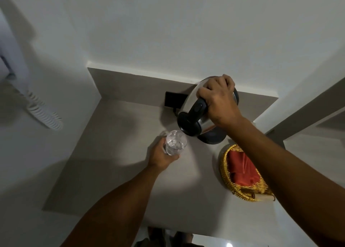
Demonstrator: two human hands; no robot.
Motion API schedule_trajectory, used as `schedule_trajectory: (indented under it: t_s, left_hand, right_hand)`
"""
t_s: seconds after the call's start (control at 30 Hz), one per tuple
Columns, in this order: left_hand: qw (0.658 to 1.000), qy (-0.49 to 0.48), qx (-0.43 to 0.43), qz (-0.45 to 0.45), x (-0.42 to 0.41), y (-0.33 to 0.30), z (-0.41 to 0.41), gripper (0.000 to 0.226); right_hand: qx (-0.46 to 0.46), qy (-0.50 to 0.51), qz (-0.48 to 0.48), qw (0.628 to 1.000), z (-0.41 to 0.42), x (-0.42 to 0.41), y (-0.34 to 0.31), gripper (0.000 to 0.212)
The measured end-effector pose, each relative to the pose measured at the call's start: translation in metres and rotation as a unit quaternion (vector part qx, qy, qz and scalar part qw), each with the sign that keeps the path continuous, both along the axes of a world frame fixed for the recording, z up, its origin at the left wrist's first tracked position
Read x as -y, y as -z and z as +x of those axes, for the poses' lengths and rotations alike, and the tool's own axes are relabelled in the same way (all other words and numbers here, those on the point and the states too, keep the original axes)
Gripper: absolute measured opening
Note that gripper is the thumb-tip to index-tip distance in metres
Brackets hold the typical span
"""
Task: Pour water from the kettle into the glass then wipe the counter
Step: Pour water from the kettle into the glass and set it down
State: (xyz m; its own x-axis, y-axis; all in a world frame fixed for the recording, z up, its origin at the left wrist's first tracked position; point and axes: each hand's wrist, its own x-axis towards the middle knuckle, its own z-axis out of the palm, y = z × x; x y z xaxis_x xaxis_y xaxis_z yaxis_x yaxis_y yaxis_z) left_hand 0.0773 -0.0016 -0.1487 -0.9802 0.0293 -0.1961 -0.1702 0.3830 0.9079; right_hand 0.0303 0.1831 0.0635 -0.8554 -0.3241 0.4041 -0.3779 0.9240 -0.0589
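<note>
Pour step in hand. Right hand (pixel 219 105) has its fingers wrapped round the black handle of the kettle (pixel 197 114), tipped spout-down over the glass (pixel 175 144). Left hand (pixel 162 156) has fingers closed round the glass, low over or on the grey matte worktop (pixel 115 172); can't tell which. Glass looks part-filled, no stream visible. Kettle: brushed steel, rounded body. Next: level the kettle, set it down, fetch the red cloth (pixel 242 170) from the woven wicker basket (pixel 226 179) for wiping.
</note>
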Motion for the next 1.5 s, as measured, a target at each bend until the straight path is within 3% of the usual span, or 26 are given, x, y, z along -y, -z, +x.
schedule_trajectory:
  t_s: [0.53,1.5]
  left_hand:
    - [1.0,0.017,-0.006,-0.012,0.002,-0.002,0.0,0.092]
    - [0.999,0.025,-0.022,-0.012,0.002,0.009,-0.001,0.092]
  right_hand:
    - [-0.089,-0.026,0.023,0.995,0.003,0.007,-0.029,0.008]
    - [-0.064,0.0,0.011,0.998,0.003,-0.011,-0.016,0.001]
